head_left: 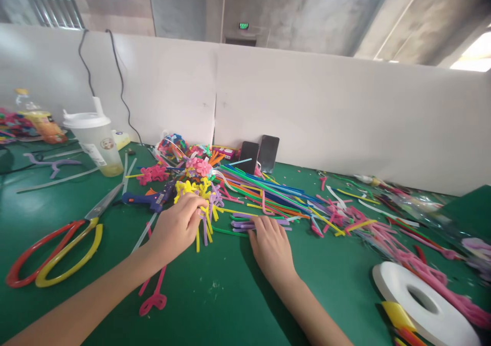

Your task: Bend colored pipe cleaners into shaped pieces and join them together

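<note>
My left hand [176,228] is closed, its fingertips pinched at a pile of yellow pipe-cleaner flowers [187,188] with short stems. Purple pipe-cleaner flowers [216,196] are mixed in on the right of that pile. Exactly which piece lies between these fingertips is partly hidden. To the right, my right hand [270,243] curls its fingers over a small bundle of bent purple pipe cleaners [240,225] lying on the green table [215,305]. Behind both hands spreads a heap of long loose pipe cleaners [264,192] in blue, green, orange and yellow.
Large scissors [95,218] lie open at left, near a blue glue gun [148,199] and a lidded cup [95,141]. Two phones [268,154] lean by the white partition [326,110]. A white tape roll [395,279] and pink pipe cleaners [406,254] lie at right.
</note>
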The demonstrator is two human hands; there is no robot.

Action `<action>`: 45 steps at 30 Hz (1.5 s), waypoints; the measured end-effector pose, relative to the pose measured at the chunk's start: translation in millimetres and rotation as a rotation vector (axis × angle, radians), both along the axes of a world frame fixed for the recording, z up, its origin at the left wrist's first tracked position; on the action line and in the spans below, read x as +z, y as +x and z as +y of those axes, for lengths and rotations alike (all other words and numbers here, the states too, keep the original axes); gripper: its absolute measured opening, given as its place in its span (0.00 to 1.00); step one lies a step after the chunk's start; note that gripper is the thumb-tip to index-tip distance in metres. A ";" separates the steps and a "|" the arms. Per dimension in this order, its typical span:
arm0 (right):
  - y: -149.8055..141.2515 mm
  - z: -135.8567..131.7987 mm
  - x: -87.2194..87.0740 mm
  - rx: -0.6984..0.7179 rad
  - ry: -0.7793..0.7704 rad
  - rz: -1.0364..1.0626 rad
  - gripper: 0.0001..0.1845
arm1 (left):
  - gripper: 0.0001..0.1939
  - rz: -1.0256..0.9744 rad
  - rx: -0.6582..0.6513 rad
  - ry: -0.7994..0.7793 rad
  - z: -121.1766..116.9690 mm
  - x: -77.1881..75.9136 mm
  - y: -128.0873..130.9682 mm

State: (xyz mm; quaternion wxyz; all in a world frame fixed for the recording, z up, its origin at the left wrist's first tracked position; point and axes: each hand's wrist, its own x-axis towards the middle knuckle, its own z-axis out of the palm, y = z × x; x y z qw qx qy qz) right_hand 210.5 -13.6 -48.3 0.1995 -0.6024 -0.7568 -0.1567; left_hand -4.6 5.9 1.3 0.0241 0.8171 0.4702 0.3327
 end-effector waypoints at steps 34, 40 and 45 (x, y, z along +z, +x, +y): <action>-20.6 -16.4 14.6 0.313 0.025 0.283 0.09 | 0.08 0.275 -0.136 -0.209 -3.7 -19.0 7.0; -29.0 -21.0 17.5 0.309 -0.165 0.695 0.08 | 0.08 -0.135 -0.218 -0.627 -12.9 -12.9 14.8; -35.6 -23.8 20.1 0.296 -0.482 0.960 0.13 | 0.09 -0.478 -0.341 -0.873 -16.3 -7.5 17.6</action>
